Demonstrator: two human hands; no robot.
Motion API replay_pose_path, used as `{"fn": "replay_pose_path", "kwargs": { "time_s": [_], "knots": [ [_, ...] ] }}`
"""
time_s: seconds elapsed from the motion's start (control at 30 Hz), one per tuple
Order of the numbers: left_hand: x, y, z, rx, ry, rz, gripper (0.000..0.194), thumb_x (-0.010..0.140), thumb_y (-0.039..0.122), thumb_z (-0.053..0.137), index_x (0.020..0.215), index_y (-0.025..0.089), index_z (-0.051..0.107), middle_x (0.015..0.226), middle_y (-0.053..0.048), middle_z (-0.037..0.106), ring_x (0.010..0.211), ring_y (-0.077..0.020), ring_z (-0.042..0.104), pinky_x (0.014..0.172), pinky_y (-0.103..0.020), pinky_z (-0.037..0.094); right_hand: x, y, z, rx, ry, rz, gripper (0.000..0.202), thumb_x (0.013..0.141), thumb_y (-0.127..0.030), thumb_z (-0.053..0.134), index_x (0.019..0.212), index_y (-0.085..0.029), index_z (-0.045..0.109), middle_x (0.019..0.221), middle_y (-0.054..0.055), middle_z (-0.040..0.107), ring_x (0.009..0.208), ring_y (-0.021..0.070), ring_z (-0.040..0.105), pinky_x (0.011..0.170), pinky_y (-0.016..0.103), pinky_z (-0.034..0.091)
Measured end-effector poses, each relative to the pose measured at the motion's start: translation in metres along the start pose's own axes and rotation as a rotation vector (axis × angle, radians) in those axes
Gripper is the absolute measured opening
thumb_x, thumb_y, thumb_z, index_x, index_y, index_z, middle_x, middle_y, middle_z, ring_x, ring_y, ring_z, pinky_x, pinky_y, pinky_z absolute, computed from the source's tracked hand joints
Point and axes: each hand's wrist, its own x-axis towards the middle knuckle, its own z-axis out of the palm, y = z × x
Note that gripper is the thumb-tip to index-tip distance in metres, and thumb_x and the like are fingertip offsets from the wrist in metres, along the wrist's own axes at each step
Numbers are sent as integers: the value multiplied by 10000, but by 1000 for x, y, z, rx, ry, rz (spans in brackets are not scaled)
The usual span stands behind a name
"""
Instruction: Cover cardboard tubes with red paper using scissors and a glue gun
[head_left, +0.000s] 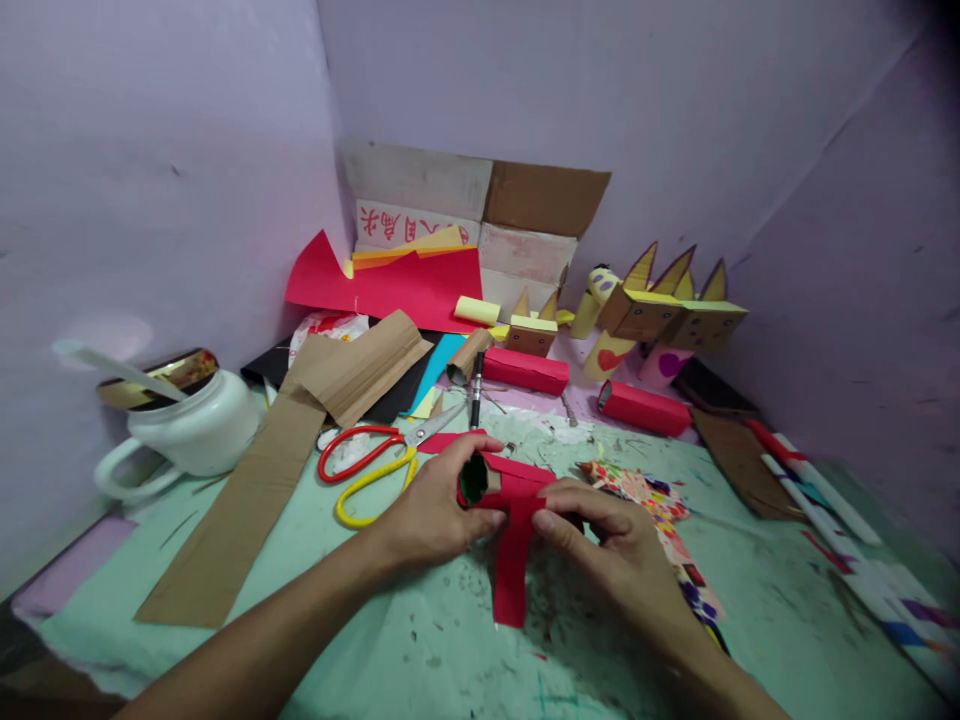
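Note:
Between my hands is a cardboard tube (493,484) with red paper partly around it; its dark open end faces left. My left hand (439,500) grips the tube's left end, fingers behind and thumb in front. A red paper strip (511,570) hangs from the tube down toward the table. My right hand (600,530) pinches the red paper at the tube's right side with thumb and fingers. Just left of my left hand lie scissors (375,470) with one red and one yellow handle, blades apart. A black marker (476,392) is behind the tube.
Two red-wrapped tubes (525,370) lie farther back. Cardboard animal figures (641,312) stand at the back right. A white mug (191,425) and a long cardboard strip (240,530) are at left. Red paper sheets (420,290) lean at the back. A patterned pencil case (667,510) lies right.

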Motion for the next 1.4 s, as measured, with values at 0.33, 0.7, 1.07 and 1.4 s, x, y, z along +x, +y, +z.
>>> {"fn": "replay_pose_path", "kwargs": {
  "time_s": [0.33, 0.7, 1.07, 1.4],
  "knots": [
    [-2, 15, -4, 102, 109, 79, 470, 662, 279, 688, 1087, 155, 528, 981, -76, 659, 901, -248, 614, 813, -395, 493, 0, 5, -5, 125, 11, 188, 156, 659, -355, 743, 608, -212, 707, 576, 18, 654, 540, 155, 549, 506, 260, 419],
    [-8, 17, -8, 292, 182, 268, 439, 686, 248, 688, 1093, 166, 546, 1055, -68, 643, 969, -238, 602, 856, -365, 477, 2, 7, -3, 304, -48, 251, 243, 668, -424, 775, 648, -194, 702, 608, 17, 660, 566, 144, 568, 545, 252, 450],
    [-6, 17, -24, 404, 135, 162, 527, 746, 392, 643, 1212, 189, 503, 1053, -75, 624, 794, -201, 587, 711, -342, 486, 4, 12, -3, 442, 13, 286, 270, 661, -441, 789, 674, -192, 684, 558, -18, 616, 469, 106, 516, 470, 222, 430],
    [-16, 15, -25, 283, 340, 336, 382, 791, 404, 643, 1109, 198, 592, 703, 25, 544, 542, -119, 459, 488, -249, 386, 3, 8, -6, 546, 11, 257, 269, 645, -411, 813, 640, -188, 661, 526, -37, 568, 468, 85, 463, 482, 208, 374]
  ]
}}
